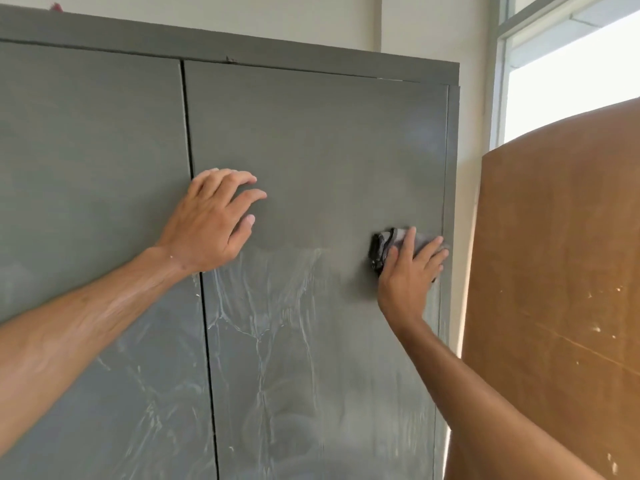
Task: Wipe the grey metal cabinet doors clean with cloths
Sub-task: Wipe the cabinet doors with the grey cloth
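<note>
Here, streaky wet right door (pixel 311 341), right hand's (pixel 408 271) straight fingers (pixel 427 249) (spread) on cloth (pixel 388 245).

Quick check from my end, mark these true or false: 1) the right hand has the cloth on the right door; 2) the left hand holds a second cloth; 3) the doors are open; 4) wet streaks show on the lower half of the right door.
1) True: the right hand presses a grey cloth flat against the right door, near its outer edge.
2) False: the left hand is bare, fingers resting on the right door beside the centre seam.
3) False: both doors are closed.
4) True: whitish streaks run down below hand level.
</note>
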Available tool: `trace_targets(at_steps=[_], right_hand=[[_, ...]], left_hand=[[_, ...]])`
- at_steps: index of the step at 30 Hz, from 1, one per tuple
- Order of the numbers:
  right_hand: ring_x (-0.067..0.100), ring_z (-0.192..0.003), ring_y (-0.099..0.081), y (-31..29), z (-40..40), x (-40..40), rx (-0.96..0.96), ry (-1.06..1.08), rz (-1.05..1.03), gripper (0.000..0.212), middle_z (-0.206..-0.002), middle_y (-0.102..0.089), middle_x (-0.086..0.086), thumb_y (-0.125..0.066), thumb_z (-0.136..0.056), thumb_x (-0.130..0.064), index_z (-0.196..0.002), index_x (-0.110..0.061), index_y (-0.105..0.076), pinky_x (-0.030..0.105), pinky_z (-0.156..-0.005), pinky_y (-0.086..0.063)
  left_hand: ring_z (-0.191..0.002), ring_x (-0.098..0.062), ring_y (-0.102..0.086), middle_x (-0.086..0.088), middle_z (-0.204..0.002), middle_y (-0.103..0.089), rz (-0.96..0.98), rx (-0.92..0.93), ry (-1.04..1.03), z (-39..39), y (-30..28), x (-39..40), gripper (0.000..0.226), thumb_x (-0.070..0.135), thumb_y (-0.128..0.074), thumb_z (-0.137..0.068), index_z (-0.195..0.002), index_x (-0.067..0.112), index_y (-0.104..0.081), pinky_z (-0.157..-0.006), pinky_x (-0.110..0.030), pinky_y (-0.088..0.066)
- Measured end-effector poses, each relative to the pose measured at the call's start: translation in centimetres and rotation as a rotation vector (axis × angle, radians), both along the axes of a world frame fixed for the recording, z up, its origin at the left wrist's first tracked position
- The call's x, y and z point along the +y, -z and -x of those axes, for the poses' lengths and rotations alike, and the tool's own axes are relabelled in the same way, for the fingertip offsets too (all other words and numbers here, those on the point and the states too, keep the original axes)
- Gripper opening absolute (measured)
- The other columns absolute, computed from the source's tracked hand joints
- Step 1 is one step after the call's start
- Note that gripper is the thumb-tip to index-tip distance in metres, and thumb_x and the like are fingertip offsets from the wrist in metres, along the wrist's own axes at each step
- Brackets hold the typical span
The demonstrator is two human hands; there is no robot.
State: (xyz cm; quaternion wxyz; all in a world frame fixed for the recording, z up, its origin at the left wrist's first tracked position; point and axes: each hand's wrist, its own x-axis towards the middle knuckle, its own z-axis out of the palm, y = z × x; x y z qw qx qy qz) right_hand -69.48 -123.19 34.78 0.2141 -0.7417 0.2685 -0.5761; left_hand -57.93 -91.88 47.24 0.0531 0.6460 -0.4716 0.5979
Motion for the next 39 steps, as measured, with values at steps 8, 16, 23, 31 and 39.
trace_targets(at_steps=[8, 16, 23, 31, 39], right_hand=[[0.029, -0.159, 0.014, 4.4, 1.8, 2.1, 0.032, -0.184, 0.172, 0.048, -0.173, 0.001, 0.012, -0.040, -0.110, -0.039, -0.153, -0.018, -0.035, 0.053, -0.130, -0.004], [0.048, -0.156, -0.006, 0.2, -1.5, 7.3, 0.027, -0.129, 0.416, 0.039, -0.169, -0.017, 0.025, -0.044, -0.110, -0.037, -0.139, -0.014, -0.056, 0.055, -0.127, -0.012], [0.050, -0.156, -0.001, -3.4, -1.8, 6.4, -0.097, -0.074, 0.098, 0.042, -0.169, -0.012, 0.026, -0.044, -0.110, -0.038, -0.144, -0.014, -0.051, 0.063, -0.125, -0.013], [0.055, -0.148, -0.029, 4.3, -1.6, 7.5, 0.049, -0.053, 0.675, 0.039, -0.159, -0.037, 0.031, -0.053, -0.106, -0.036, -0.133, -0.010, -0.066, 0.066, -0.116, -0.036], [0.061, -0.144, -0.031, 0.9, -4.7, 13.5, 0.023, 0.003, 0.638, 0.039, -0.156, -0.038, 0.035, -0.050, -0.108, -0.034, -0.134, -0.008, -0.065, 0.067, -0.118, -0.031]], left_hand=[[-0.141, -0.038, -0.045, -0.014, -0.150, -0.050, -0.017, -0.084, -0.056, -2.8, 0.0, 1.5, 0.048, 0.036, -0.049, -0.102, -0.142, 0.010, -0.057, -0.123, -0.051, -0.025], [-0.143, -0.038, -0.044, -0.014, -0.153, -0.049, 0.007, -0.126, -0.075, -3.0, 0.2, 1.5, 0.048, 0.036, -0.043, -0.106, -0.145, 0.011, -0.054, -0.125, -0.052, -0.025], [-0.143, -0.038, -0.045, -0.014, -0.152, -0.050, 0.026, -0.139, -0.056, -2.8, 0.3, 1.3, 0.046, 0.032, -0.043, -0.106, -0.146, 0.011, -0.054, -0.124, -0.053, -0.027], [-0.145, -0.035, -0.042, -0.012, -0.155, -0.047, 0.010, -0.129, -0.076, -2.9, 0.3, 1.4, 0.045, 0.028, -0.040, -0.108, -0.148, 0.013, -0.052, -0.126, -0.051, -0.023], [-0.145, -0.033, -0.042, -0.009, -0.155, -0.047, -0.009, -0.053, -0.017, -1.9, 0.0, 2.0, 0.045, 0.023, -0.042, -0.105, -0.148, 0.014, -0.051, -0.127, -0.049, -0.022]])
